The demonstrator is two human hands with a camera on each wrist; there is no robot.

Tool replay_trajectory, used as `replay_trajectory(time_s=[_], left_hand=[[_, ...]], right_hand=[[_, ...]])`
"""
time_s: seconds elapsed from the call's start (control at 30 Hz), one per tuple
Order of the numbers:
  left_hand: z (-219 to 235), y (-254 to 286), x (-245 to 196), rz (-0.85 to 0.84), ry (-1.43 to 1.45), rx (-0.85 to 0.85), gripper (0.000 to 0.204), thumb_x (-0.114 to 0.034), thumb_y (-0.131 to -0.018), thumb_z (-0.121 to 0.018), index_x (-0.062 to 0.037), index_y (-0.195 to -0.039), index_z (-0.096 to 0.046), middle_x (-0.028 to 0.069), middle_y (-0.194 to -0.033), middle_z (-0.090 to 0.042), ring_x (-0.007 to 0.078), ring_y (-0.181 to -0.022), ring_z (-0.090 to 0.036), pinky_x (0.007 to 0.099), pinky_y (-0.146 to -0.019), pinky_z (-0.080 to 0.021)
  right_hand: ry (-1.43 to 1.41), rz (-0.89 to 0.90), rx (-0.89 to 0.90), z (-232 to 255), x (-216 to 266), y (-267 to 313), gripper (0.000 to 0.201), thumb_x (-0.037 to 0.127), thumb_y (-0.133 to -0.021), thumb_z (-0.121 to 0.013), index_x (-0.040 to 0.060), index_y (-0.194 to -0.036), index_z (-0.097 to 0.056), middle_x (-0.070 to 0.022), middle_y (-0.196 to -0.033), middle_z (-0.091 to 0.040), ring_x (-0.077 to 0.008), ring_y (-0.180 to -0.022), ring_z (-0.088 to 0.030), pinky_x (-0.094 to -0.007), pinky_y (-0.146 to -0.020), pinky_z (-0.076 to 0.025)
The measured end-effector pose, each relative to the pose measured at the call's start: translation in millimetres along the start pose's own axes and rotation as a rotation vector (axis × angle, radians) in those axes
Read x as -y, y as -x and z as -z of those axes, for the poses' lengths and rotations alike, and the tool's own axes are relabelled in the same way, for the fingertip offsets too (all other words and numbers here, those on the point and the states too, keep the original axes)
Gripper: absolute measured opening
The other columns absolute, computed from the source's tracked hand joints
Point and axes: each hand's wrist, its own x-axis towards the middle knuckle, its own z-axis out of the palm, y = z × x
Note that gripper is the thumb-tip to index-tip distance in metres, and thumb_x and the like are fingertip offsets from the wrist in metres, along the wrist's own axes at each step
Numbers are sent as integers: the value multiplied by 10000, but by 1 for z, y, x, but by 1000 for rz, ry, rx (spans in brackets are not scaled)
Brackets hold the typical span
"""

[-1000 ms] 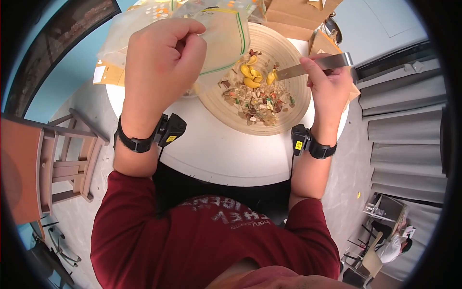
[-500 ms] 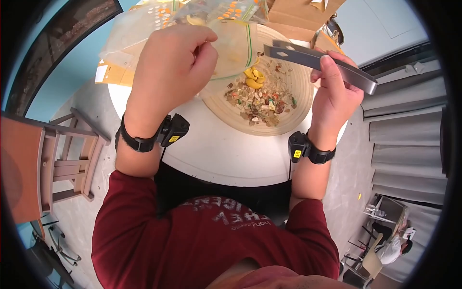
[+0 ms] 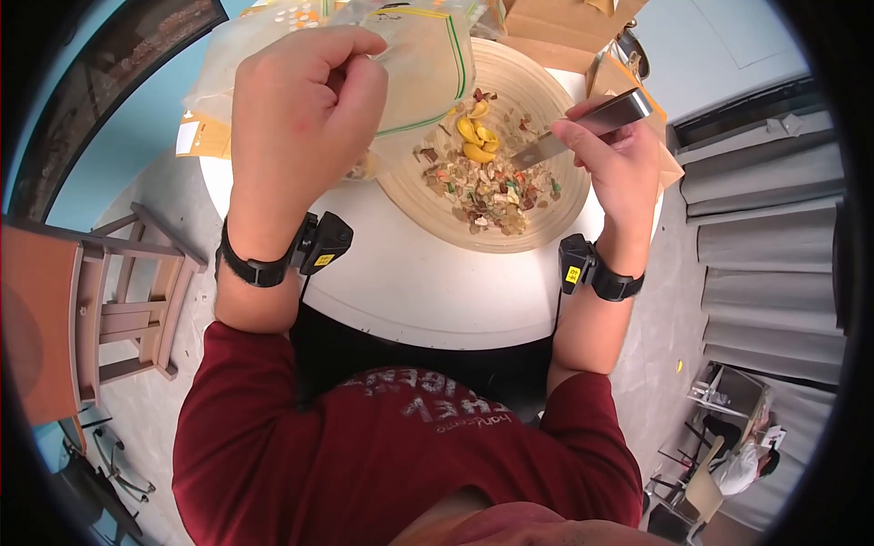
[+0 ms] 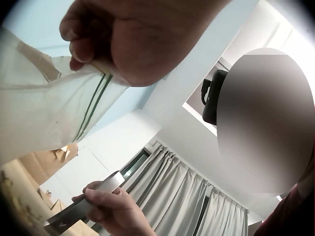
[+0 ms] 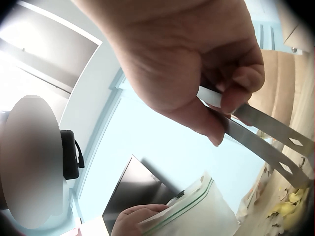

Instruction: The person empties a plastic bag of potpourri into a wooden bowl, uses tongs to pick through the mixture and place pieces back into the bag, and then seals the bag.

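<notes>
In the head view my left hand (image 3: 305,123) pinches the edge of a clear zip bag (image 3: 423,68) with a green seal line, held over the left side of a wide shallow bowl (image 3: 396,196). My right hand (image 3: 624,168) grips metal tongs (image 3: 596,123), whose tips reach down into the bowl. Yellow curved pieces (image 3: 478,146) lie there on a mix of small dried bits (image 3: 496,205) in brown, orange and green. The right wrist view shows the two tong arms (image 5: 266,147) spread apart, nothing between them, near the yellow pieces (image 5: 290,206).
The bowl stands on a round white table (image 3: 401,300). More clear bags (image 3: 246,68) lie at the back left. Brown paper bags (image 3: 555,36) stand behind the bowl and to its right, beside a dark metal pot (image 3: 635,55).
The tongs held a yellow piece, rose to the bag's mouth, then came back down into the bowl without it. The left hand and bag shifted right, then back left.
</notes>
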Motion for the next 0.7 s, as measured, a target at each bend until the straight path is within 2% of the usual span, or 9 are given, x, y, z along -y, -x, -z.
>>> replay_trajectory(time_s=[0.07,0.33,0.47,0.57,0.7], left_hand=[[0,1,0,3,-7,36,176,14,-939,-620,30,-1046,-760,-52,-681,-595,1,-611,-483,196,-546,-361],[0,0,-1,-26,-24,47,176,15,-938,-619,29,-1042,-760,-49,-676,-598,2,-607,-485,199,-543,-363],[0,1,0,-28,-21,59,168,10,-937,-626,29,-1037,-759,-46,-679,-601,5,-615,-491,200,-548,-366],[-1,0,-3,33,10,55,139,-37,-856,-645,23,-924,-750,133,-695,-677,226,-567,-628,322,-573,-490],[-5,1,4,-24,23,62,149,-43,-838,-653,19,-931,-752,141,-706,-676,254,-582,-639,336,-576,-495]], right_hand=[[-20,9,31,-1,-4,-1,170,25,-806,-825,-14,-908,-696,-33,-749,-699,-86,-653,-591,-247,-604,-460],[33,24,63,-3,-7,0,155,24,-818,-824,-20,-902,-701,-21,-741,-686,-78,-645,-579,-246,-603,-447],[54,32,3,-2,-5,0,149,25,-822,-822,-13,-906,-706,-24,-742,-692,-72,-622,-574,-242,-579,-445],[28,48,-66,0,0,1,145,29,-828,-821,-8,-915,-711,-30,-750,-701,-72,-615,-576,-237,-562,-443],[-49,74,-105,8,-1,-1,147,37,-835,-822,-10,-925,-716,-36,-756,-705,-75,-617,-581,-231,-555,-443]])
